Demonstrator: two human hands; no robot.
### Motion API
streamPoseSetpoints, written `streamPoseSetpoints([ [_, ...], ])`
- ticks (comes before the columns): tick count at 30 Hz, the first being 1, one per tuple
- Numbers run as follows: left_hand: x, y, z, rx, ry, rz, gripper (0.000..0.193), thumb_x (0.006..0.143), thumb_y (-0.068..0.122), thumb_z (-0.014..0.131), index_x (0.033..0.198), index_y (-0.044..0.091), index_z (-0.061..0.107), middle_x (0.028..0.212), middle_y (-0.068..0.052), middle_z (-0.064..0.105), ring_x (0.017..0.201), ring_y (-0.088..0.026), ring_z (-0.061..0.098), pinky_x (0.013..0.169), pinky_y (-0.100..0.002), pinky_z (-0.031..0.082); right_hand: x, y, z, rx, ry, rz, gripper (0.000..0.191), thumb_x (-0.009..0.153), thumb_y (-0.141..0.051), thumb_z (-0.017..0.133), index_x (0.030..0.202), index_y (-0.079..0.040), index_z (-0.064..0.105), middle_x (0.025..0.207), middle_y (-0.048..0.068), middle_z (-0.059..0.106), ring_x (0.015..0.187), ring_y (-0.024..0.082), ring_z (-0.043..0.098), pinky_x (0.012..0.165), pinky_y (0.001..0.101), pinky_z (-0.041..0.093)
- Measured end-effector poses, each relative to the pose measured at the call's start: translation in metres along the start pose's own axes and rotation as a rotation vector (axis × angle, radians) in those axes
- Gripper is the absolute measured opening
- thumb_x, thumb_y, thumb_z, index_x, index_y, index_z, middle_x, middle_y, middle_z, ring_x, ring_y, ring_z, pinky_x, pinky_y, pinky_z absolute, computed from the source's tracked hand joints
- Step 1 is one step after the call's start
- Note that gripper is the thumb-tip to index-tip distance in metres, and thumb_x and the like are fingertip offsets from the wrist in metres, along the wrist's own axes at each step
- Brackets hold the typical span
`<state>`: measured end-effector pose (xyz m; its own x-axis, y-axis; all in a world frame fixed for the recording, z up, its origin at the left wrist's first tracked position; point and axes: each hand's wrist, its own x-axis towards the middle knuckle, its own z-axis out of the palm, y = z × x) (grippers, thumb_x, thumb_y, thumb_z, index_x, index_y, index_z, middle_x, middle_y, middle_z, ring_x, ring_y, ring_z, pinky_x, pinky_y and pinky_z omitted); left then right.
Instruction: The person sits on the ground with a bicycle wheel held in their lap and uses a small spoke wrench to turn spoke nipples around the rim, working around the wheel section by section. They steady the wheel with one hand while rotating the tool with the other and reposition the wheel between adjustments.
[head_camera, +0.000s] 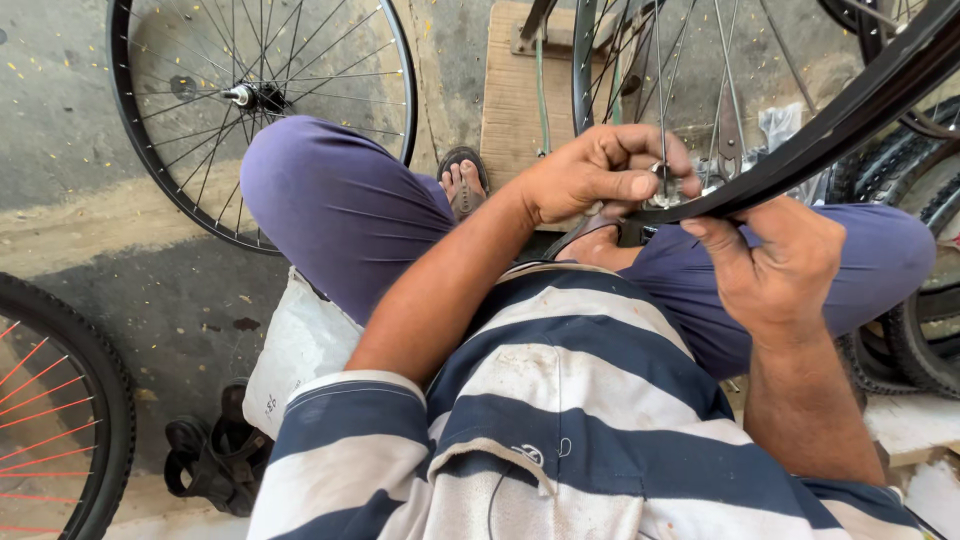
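1. Hands meet at the black wheel rim (800, 140), which slants across your lap from the upper right down toward your belly.
2. Your left hand (600, 175) is closed over the rim's lower end, thumb and fingers pinching a small silver part (662, 170) at the spokes (700, 90).
3. Your right hand (775, 265) grips the rim from below, thumb lying along its edge.
4. On the floor beside your left knee lies another spoked wheel (260, 100); a tyred wheel with orange spokes (40, 420) sits at the lower left, near black sandals (205, 455).
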<state>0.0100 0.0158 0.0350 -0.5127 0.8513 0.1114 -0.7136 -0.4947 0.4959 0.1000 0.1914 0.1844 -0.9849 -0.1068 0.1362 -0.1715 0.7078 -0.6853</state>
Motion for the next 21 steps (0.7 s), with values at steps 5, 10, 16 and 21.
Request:
streamPoseSetpoints([
  [5, -0.009, -0.015, -0.003, 0.371, 0.223, 0.027, 0.042, 0.101, 0.023, 0.078, 0.131, -0.002, 0.065, 0.112, -0.009, 0.075, 0.101, -0.010, 0.070, 0.092, -0.029, 0.058, -0.008, 0.013, 0.011, -0.118, -0.032, -0.058, 0.017, 0.106, -0.017, 0.084, 0.109, -0.003, 0.075, 0.092, 0.011, 0.072, 0.077, 0.024, 0.068, 0.068, 0.0320, 0.049],
  [10, -0.016, -0.019, -0.021, 0.301, 0.489, 0.158, 0.046, 0.099, 0.024, 0.076, 0.134, -0.003, 0.065, 0.113, -0.009, 0.074, 0.101, -0.015, 0.069, 0.089, -0.033, 0.059, -0.011, 0.018, 0.014, -0.132, -0.051, -0.060, 0.018, 0.107, -0.018, 0.084, 0.110, -0.003, 0.076, 0.093, 0.011, 0.071, 0.080, 0.025, 0.068, 0.070, 0.0331, 0.050],
  [16, -0.023, -0.036, -0.034, 0.682, 0.537, 0.103, 0.043, 0.096, 0.022, 0.078, 0.130, -0.001, 0.064, 0.113, -0.010, 0.075, 0.105, -0.015, 0.072, 0.093, -0.032, 0.060, -0.009, 0.017, 0.015, -0.131, -0.060, -0.053, 0.018, 0.107, -0.020, 0.084, 0.109, -0.003, 0.077, 0.091, 0.011, 0.072, 0.077, 0.023, 0.068, 0.067, 0.0315, 0.049],
  [21, -0.024, -0.038, -0.043, 0.804, 0.449, 0.061, 0.045, 0.096, 0.022, 0.078, 0.132, 0.000, 0.063, 0.120, -0.010, 0.076, 0.109, -0.015, 0.074, 0.095, -0.032, 0.061, -0.011, 0.018, 0.013, -0.162, -0.048, -0.091, 0.019, 0.107, -0.020, 0.082, 0.109, -0.002, 0.076, 0.091, 0.011, 0.073, 0.077, 0.022, 0.069, 0.065, 0.0299, 0.048],
])
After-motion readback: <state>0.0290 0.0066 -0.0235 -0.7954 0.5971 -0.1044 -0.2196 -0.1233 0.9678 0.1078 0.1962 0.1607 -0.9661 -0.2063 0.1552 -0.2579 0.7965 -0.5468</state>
